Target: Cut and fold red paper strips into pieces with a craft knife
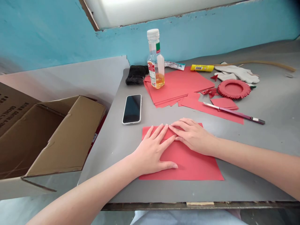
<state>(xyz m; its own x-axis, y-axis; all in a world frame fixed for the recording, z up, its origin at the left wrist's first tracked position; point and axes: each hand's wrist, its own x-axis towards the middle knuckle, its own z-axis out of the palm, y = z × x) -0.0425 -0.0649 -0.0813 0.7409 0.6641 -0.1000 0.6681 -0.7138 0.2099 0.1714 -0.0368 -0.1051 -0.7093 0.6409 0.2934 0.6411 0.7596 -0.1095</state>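
Observation:
A sheet of red paper (189, 167) lies flat on the grey table in front of me, its far edge folded over in a strip. My left hand (152, 150) is spread over the paper's left part, fingers stretched out and the fingertips on the folded strip. Across the strip's right part rests my right hand (193, 136), palm down, its fingers extended and pressing on the paper. The fingertips of both hands nearly meet at the middle of the fold. Neither hand grips anything.
A phone (132, 109) lies behind the paper to the left. Beyond stand a bottle (154, 67) and a stack of red paper (185, 81), with a utility knife (234, 113), a pleated red paper ring (226, 93), a yellow tube (202, 68) and white gloves (239, 73). A cardboard box (67, 137) is at left.

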